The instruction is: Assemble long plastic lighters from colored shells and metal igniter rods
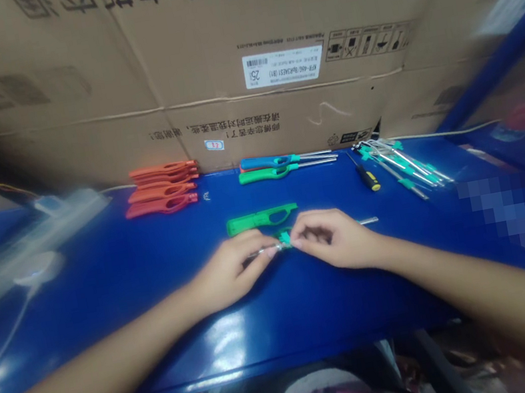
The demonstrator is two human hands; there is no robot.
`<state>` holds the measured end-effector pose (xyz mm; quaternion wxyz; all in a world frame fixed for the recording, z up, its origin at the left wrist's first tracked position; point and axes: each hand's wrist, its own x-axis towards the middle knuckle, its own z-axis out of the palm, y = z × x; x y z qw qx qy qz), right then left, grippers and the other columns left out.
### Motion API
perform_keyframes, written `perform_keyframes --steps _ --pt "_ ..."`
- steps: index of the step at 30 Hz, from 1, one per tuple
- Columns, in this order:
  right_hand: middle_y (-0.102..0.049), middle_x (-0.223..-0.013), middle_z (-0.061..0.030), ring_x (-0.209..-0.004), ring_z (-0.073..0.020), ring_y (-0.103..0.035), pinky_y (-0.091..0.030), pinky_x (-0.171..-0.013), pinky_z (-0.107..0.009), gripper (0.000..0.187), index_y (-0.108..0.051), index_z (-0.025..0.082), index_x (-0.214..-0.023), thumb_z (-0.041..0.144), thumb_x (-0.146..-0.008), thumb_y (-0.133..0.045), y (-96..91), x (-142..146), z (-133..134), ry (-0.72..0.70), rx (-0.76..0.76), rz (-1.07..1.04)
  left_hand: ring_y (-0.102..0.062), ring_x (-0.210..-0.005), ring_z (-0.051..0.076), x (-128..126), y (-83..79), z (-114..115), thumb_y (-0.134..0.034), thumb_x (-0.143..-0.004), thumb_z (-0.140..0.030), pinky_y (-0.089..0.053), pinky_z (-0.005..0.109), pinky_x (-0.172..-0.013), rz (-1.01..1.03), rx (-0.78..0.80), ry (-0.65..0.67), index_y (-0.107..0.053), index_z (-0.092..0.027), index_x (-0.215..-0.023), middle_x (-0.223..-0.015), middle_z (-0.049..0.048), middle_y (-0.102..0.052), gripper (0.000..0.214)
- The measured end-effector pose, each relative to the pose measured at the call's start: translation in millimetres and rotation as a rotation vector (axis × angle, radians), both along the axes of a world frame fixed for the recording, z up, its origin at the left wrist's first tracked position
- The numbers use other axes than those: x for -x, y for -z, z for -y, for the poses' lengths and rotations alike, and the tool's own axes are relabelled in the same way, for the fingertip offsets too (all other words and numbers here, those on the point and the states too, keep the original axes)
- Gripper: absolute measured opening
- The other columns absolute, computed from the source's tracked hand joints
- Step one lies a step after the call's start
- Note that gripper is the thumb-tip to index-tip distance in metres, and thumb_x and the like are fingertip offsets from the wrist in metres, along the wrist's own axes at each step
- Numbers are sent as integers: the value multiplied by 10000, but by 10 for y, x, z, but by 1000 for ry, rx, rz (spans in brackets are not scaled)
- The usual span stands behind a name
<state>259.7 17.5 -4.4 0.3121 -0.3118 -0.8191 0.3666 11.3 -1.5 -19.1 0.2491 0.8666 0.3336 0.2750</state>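
Note:
My left hand is closed in a pinch on the thin silvery end of a lighter tube assembly. My right hand grips the same assembly close by, next to its teal plastic piece. Beyond the right hand pokes out the metal tube of this part; its middle is hidden by the fingers. Just behind both hands lies a green lighter handle shell, flat on the blue table.
Orange handle shells are stacked at the back left. Blue and green lighters with metal tubes lie at back centre. A screwdriver rests beside several tube assemblies. A cardboard box walls off the rear; a blurred white device with cable sits left.

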Motion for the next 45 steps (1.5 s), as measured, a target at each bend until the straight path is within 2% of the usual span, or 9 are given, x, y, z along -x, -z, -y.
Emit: perform_keyframes --steps 45 --pt "-590 -769 -4 -575 -74 -455 -371 -515 -201 124 -672 157 -859 248 -921 -612 -5 -15 -10 -19 62 28 -664 -916 170 -7 -9 2 -508 -1036 -268 -517 278 -824 2 -17 7 -693 -181 -1162 -1022 69 -706 240"
